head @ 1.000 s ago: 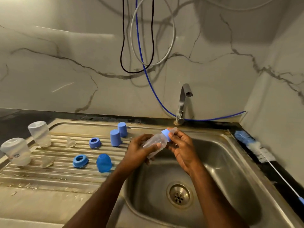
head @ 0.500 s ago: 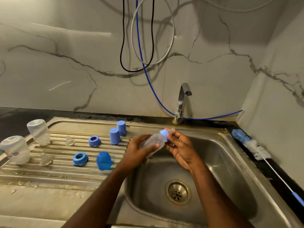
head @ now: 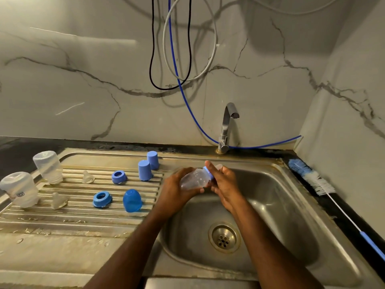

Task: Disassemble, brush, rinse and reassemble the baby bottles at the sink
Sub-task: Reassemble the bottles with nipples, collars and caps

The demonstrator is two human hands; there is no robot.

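A clear baby bottle (head: 194, 180) lies tilted over the left edge of the sink basin (head: 277, 205). My left hand (head: 177, 191) wraps its body. My right hand (head: 224, 182) grips its blue collar (head: 208, 172) and teat end. On the draining board (head: 62, 224) stand two clear bottles upside down (head: 48, 166) (head: 19, 188), two clear teats (head: 87, 177) (head: 59, 200), two blue collars (head: 119, 177) (head: 102, 199), two tall blue caps (head: 144, 170) (head: 153, 160) and a rounder blue cap (head: 132, 200).
The tap (head: 227, 127) rises behind the basin, with no water running. A blue and white bottle brush (head: 312, 180) lies on the dark counter along the right wall. Cables and a blue hose (head: 183, 88) hang down the marble wall. The drain (head: 224, 237) sits mid-basin.
Both hands and the bottle have stayed over the basin's left edge. My right fingers have shifted round the collar, now covering more of the teat end.
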